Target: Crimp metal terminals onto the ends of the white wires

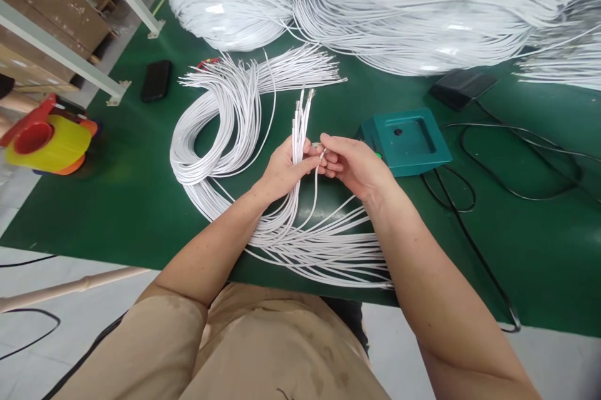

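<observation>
Left hand [286, 168] has a small bundle of white cables [300, 121] in its grip, thumb across the front, tips pointing up and away from the body. Right hand [350, 165] is just beside it, thumb and index finger pinching the end of a single white cable [316, 190]; other fingers curled under. That cable droops from the fingers toward the loose lengths below. Both hands sit above the green tabletop [117, 212], mid-bench, near the front edge.

Cable coil [185, 146] lies left of the hands, bent in a loop, one set of ends bunched behind them. Loose cable lengths [328, 253] fan out to the right under the forearms, along the front edge.

Teal box [410, 166] with recessed top is right of the right hand, green light [379, 155] on its side, near the wrist. Black wedge-shaped unit [462, 88] behind it. Large white cable heap [422, 12] across the back. Black rectangular object [156, 81] and yellow-red tape dispenser [56, 140] at left, well apart from the hands.
</observation>
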`<state>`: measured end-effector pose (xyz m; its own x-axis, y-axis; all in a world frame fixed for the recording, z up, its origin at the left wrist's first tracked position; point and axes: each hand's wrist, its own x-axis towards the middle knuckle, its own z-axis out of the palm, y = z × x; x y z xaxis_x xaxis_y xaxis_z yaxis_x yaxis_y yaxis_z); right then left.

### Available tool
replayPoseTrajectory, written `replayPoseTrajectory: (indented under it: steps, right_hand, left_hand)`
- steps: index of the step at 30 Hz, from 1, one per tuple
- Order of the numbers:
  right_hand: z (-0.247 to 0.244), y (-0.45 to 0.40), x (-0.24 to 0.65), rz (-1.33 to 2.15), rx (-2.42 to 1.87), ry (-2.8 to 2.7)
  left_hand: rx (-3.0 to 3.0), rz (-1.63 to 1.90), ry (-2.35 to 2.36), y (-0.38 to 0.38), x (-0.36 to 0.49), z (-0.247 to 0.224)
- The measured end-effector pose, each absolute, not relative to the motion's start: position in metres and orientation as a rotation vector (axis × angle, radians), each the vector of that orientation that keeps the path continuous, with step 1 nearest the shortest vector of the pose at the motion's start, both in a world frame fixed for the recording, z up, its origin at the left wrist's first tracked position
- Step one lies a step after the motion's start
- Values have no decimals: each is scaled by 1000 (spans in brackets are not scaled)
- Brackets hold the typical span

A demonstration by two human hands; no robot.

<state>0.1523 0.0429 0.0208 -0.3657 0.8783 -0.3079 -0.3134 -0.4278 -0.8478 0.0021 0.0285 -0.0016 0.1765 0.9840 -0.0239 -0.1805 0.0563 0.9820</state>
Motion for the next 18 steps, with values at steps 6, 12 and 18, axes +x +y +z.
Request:
replayPoseTrajectory:
  steps: [6, 12, 18]
  right_hand:
    - [21, 43, 156, 1988, -938, -824]
    - [20, 44, 158, 2045, -924, -786]
    - [21, 43, 158, 2061, -883, -771]
  left_hand:
    - [1172, 1144, 990, 29, -2, -1]
    - [1185, 1142, 998, 29, -4, -3]
    - [1175, 1139, 1020, 30, -4, -2]
